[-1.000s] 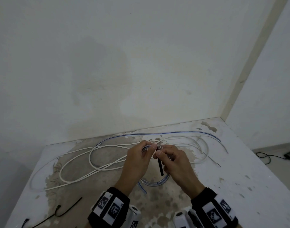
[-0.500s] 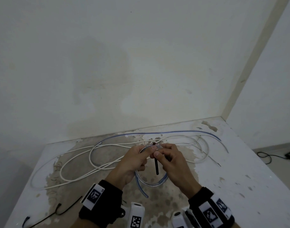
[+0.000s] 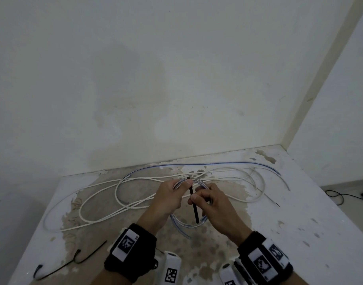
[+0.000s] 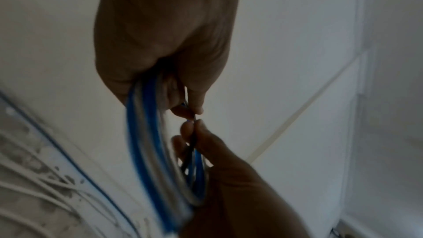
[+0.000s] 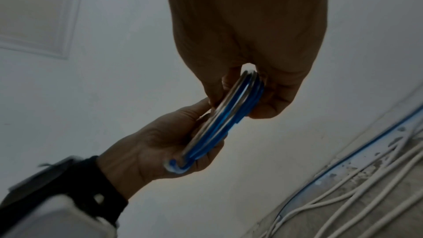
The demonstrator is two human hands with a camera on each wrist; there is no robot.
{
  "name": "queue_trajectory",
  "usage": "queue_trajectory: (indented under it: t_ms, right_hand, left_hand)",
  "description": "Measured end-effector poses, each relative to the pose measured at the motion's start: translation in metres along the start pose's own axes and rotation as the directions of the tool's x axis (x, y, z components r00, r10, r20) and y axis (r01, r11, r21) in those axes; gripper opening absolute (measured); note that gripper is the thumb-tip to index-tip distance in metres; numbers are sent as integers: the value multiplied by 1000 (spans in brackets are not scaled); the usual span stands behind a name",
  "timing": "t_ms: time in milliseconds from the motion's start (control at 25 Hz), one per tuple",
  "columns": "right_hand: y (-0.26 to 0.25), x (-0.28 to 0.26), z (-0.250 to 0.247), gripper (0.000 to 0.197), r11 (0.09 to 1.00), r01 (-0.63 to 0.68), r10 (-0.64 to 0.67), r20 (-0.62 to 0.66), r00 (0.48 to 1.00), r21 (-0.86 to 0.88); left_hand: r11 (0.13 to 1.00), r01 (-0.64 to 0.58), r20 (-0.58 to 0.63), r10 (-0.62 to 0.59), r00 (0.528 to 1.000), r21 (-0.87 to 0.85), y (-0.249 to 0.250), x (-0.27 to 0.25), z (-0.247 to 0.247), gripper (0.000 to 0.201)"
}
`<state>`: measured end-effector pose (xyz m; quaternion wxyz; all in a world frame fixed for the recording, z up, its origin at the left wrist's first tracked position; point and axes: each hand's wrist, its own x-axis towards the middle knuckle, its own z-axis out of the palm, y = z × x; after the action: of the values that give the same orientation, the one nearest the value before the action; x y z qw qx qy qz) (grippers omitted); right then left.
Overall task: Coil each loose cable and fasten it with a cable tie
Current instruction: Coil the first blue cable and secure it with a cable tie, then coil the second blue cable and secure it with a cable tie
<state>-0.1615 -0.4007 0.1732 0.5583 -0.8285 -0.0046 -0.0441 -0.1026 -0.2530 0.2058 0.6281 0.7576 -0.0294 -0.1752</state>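
A small coil of clear, blue-striped cable (image 3: pixel 184 224) is held up over the table between both hands. My left hand (image 3: pixel 182 185) grips the coil's top left side; the coil (image 4: pixel 146 151) runs out from under its curled fingers. A black cable tie (image 3: pixel 194 204) loops over the coil's top, and its tail points toward me. My right hand (image 3: pixel 194 199) pinches the tie (image 4: pixel 191 147) between thumb and forefinger. Its other fingers curl round the coil (image 5: pixel 228 111), with my left hand (image 5: pixel 160 142) below it in the right wrist view.
Loose white cables (image 3: pixel 94 202) sprawl over the worn table (image 3: pixel 300 223), and a long blue-striped cable (image 3: pixel 197 164) lies along the back by the wall. A thin black tie (image 3: pixel 73 262) lies front left. A black cord (image 3: pixel 341 195) lies on the floor to the right.
The coil has turned more face-on to me. My right fingers have slid down the tie toward me, and more black tail now shows below them. My left wrist has rolled outward.
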Motion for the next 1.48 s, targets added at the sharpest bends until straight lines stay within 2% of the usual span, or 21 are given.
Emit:
queue_trajectory:
  t_ms: [120,280,360,520,600,720,800,840,920,1000,1080,1160,1280,1360,1480]
  right_hand:
    - [-1,5,2,23,1000,12,-12,10,1000,7]
    - [-2,10,3,26,999,32,-32,7,999,-5]
    - [3,5,6,25,999,26,-26,-1,1000,-18]
    - [11,-6,13,26,997,-61,64,-38,997,53]
    - [17,-11,13,21,985,-116,119,-18,993,124]
    - [33,-23,11,7,942,-203,220,-32,975,267]
    - [46,-35,9,20,911,-266,295,-45,955,315]
    - [51,-42,9,27,901,-313,332,-12,943,299]
    - [57,-51,7,25,869,-412,402,95,911,274]
    - [71,-59,0,24,834,-476,464,113,879,277]
    - [94,-68,-13,25,812,-515,529,27,848,276]
    - [124,-81,-30,25,814,-542,563,-55,825,208]
    - [171,-101,-48,24,792,-611,610,-79,788,22]
    - [191,-105,-52,23,767,-636,628,-101,771,-85]
    - [203,-105,-49,31,699,-615,588,-196,785,-365]
  left_hand:
    - [999,5,-80,-8,997,-40,0,6,1,21]
    - [997,-60,-159,53,986,-39,-4,9,7,22]
    - [997,-71,-116,68,991,-28,-7,8,5,24]
    - [990,-105,70,99,993,96,-19,9,-2,28]
    - [981,-114,79,103,992,157,-33,7,-2,21]
    - [993,-36,99,25,995,110,-64,0,-1,19]
    - [999,27,135,-33,990,44,-83,-5,5,26]
    - [997,76,139,-74,988,-15,-90,-7,10,27]
    - [983,146,140,-130,982,-114,-97,-10,22,28]
    - [984,160,163,-145,976,-81,-104,-14,37,31]
    - [981,178,224,-191,956,79,-114,-16,49,34]
    - [943,209,256,-275,927,257,-131,-16,53,38]
    - [867,217,259,-358,897,448,-160,-16,45,41]
    - [811,182,254,-374,892,557,-177,-17,36,37]
    - [766,145,227,-357,906,626,-194,-23,32,35]
